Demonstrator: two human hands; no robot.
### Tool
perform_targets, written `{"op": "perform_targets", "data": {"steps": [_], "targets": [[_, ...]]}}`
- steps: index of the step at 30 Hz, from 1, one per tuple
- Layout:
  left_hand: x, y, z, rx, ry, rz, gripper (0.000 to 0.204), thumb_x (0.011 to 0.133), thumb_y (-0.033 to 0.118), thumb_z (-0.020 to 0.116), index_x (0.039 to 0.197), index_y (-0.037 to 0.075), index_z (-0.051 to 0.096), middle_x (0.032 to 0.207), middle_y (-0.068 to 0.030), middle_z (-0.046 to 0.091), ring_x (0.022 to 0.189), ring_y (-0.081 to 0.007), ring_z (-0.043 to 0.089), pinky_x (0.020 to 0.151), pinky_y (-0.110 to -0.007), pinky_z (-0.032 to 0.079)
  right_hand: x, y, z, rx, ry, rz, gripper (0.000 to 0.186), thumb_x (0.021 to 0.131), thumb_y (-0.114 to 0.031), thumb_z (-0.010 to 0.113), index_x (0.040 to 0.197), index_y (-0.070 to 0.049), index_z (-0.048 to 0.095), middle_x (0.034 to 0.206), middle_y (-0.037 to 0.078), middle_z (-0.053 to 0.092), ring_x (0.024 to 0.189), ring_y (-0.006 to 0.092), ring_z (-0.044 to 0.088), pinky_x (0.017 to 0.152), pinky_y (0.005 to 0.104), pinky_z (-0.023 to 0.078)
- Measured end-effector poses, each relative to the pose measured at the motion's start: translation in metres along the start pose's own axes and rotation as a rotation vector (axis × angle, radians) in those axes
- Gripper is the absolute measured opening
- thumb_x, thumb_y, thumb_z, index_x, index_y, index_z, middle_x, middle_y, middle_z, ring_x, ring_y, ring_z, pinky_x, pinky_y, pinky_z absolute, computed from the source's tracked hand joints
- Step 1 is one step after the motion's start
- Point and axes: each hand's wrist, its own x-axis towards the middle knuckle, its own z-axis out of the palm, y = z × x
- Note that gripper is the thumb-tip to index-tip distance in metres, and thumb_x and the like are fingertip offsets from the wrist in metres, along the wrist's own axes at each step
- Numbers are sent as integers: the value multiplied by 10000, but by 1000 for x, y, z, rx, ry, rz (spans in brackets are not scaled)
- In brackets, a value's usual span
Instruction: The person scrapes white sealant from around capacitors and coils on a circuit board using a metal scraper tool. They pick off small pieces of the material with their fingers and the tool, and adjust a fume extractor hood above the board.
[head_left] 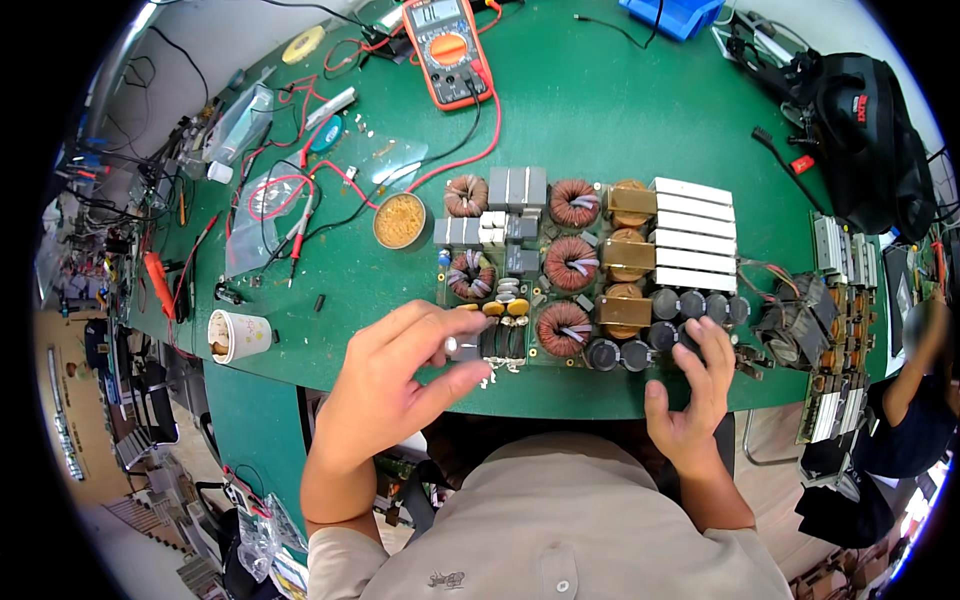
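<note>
A large circuit board [540,283] lies near the front edge of the green bench, crowded with parts. Copper-wound toroid coils [571,263] stand in its middle and white finned heatsinks [694,238] at its right. My left hand [395,375] is at the board's front left corner, thumb and forefinger apart around a small grey block [464,348]; whether they touch it I cannot tell. Its other fingers are partly hidden. My right hand [690,395] has its thumb spread and its fingertips at the black round capacitors [664,337] along the front right.
An orange multimeter [447,50] with red and black leads lies behind the board. A round tin [401,221] and a paper cup [240,335] stand left. A black bag [865,140], a brush [785,165] and another board [840,330] are right, near another person's arm [915,355].
</note>
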Motion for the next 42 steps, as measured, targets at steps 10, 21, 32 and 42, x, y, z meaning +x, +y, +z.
{"op": "perform_targets", "data": {"steps": [10, 21, 32, 42], "targets": [[-10, -37, 28, -109, 125, -132, 130, 930, 24, 738, 1047, -27, 712, 952, -145, 729, 846, -270, 723, 765, -336, 576, 0, 0, 0, -70, -113, 27, 411, 865, -194, 717, 1243, -56, 631, 1373, 222, 608, 1321, 465, 526, 1105, 621, 348], [-13, -33, 29, -164, 191, -213, 126, 976, 82, 691, 1023, -34, 698, 941, -156, 745, 822, -270, 730, 735, -336, 573, 0, 2, 0, -49, -101, 30, 393, 885, -222, 702, 1238, -66, 630, 1337, 223, 637, 1294, 458, 549, 1089, 621, 364], [1, -20, 26, 14, 93, -142, 142, 928, 41, 744, 1045, -22, 695, 969, -168, 736, 843, -306, 736, 752, -367, 591, 1, 4, 1, -21, -91, 24, 364, 875, -222, 703, 1195, -59, 648, 1326, 220, 647, 1289, 456, 555, 1093, 609, 364], [15, -8, 25, 109, -62, -116, 202, 858, -12, 764, 1044, -6, 687, 952, -151, 714, 854, -337, 709, 750, -389, 582, 0, 4, -1, -26, -115, 32, 327, 877, -221, 698, 1160, -64, 660, 1336, 209, 643, 1302, 453, 551, 1113, 599, 348]]}}
